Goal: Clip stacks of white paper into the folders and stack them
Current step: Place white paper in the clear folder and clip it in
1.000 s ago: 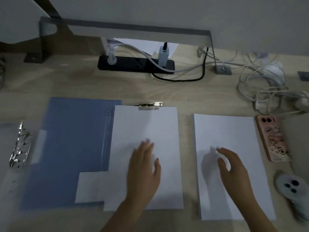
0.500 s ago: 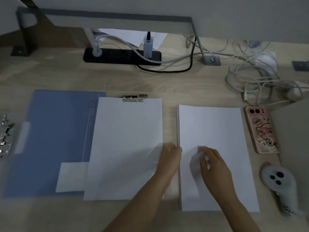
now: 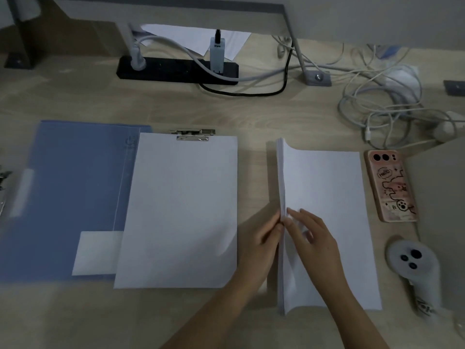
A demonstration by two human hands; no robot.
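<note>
one phone case reads "hello" beside the paper stack.

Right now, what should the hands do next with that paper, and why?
Probably lift the pinched sheets clear of the rest. The left hand and right hand both have a grip on the raised left edge of the loose paper stack, so a bundle is already parted. The blue folder beside it lies open, with paper under its metal clip.
</note>
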